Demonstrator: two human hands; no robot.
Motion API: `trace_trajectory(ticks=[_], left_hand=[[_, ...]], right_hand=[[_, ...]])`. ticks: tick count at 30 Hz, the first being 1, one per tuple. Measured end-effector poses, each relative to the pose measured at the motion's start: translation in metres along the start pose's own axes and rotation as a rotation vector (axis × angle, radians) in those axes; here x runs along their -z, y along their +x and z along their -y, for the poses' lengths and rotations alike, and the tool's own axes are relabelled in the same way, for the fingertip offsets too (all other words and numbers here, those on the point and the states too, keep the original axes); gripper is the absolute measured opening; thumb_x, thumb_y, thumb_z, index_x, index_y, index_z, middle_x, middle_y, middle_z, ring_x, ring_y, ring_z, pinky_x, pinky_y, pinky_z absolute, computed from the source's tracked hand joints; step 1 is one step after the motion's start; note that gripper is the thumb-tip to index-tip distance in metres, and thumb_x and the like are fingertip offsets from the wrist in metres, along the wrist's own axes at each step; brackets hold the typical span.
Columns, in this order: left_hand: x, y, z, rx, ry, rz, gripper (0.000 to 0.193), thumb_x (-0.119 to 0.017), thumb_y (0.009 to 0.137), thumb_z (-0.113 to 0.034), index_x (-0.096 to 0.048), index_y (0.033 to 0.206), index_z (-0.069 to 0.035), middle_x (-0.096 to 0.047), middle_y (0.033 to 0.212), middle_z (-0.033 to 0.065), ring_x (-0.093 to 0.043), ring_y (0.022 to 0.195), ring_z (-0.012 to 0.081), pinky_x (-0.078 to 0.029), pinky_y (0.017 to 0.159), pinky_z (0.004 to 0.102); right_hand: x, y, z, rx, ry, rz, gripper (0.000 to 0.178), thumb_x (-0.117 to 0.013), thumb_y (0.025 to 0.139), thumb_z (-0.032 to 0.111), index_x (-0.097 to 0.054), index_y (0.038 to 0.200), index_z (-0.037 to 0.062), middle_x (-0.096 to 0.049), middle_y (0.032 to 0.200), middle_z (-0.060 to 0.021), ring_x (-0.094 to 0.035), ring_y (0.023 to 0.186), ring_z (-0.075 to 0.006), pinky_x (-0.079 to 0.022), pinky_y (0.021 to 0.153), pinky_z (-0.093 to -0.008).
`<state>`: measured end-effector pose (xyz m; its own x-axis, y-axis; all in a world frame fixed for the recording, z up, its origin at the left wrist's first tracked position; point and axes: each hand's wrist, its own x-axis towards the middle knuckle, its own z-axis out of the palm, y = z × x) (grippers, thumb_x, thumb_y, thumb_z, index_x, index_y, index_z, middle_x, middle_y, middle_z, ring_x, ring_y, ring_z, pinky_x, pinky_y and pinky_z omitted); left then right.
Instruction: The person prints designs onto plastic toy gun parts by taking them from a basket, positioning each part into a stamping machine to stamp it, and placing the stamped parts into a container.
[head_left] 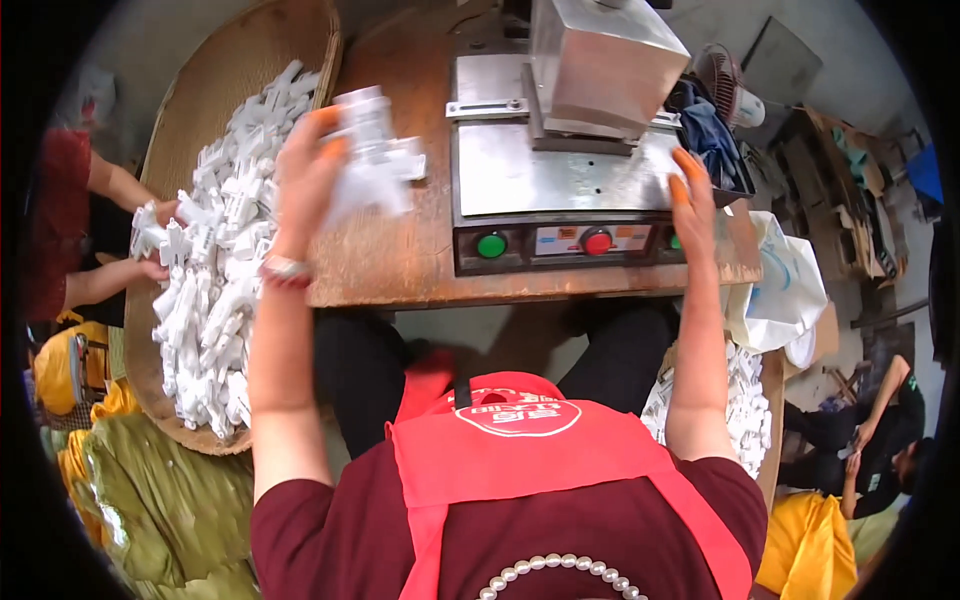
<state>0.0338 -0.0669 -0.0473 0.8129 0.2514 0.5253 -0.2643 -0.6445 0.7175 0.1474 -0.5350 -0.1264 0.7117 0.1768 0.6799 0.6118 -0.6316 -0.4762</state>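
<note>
My left hand (308, 185), with orange finger covers, grips a white plastic part (372, 160) with branching arms over the wooden table. Motion blurs the part, so its exact kind is unclear. My right hand (694, 205) is at the right edge of the press machine's metal plate (540, 180). Its orange-covered fingers are stretched out and hold nothing that I can see. A pale blurred patch lies on the plate beside them. Above the plate hangs the machine's metal block (605, 75). Green buttons (491, 245) and a red one (597, 240) sit on its front.
A large tray (200, 85) heaped with white plastic parts (225, 270) stands at the left; another person's hands (160, 240) hold parts there. More white parts (748, 400) lie low at the right, below a white bag (780, 285). A fan (728, 85) stands behind the machine.
</note>
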Motion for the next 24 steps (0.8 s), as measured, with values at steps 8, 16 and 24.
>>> trace_trajectory(ticks=[8, 16, 24], left_hand=[[-0.116, 0.008, -0.027, 0.013, -0.020, 0.450, 0.069, -0.067, 0.084, -0.028, -0.037, 0.139, 0.003, -0.046, 0.137, 0.0224, -0.044, 0.127, 0.0310, -0.035, 0.104, 0.0371], [-0.130, -0.071, -0.039, -0.341, 0.254, 0.079, 0.047, -0.063, 0.084, -0.005, -0.050, 0.129, -0.004, -0.052, 0.123, 0.0158, -0.049, 0.108, 0.0351, -0.042, 0.093, 0.0396], [-0.216, 0.022, -0.051, -0.512, 0.424, -0.027, 0.021, -0.067, 0.078, -0.015, -0.067, 0.098, -0.009, -0.060, 0.097, 0.0094, -0.054, 0.090, 0.0305, -0.046, 0.076, 0.0397]], right_hand=[[-0.082, 0.068, 0.001, 0.195, 0.097, 0.023, 0.020, -0.063, 0.085, 0.018, -0.062, 0.102, 0.0067, -0.061, 0.104, -0.0134, -0.054, 0.096, -0.0402, -0.033, 0.103, -0.0488], [0.008, 0.053, 0.012, -0.033, 0.017, -0.330, 0.023, -0.068, 0.078, 0.013, -0.062, 0.097, 0.0015, -0.062, 0.109, -0.0114, -0.056, 0.103, -0.0263, -0.046, 0.089, -0.0370], [0.214, -0.123, 0.114, -0.007, -0.001, -0.852, 0.032, -0.051, 0.087, -0.005, -0.054, 0.119, -0.0031, -0.051, 0.131, -0.0193, -0.048, 0.121, -0.0280, -0.036, 0.104, -0.0422]])
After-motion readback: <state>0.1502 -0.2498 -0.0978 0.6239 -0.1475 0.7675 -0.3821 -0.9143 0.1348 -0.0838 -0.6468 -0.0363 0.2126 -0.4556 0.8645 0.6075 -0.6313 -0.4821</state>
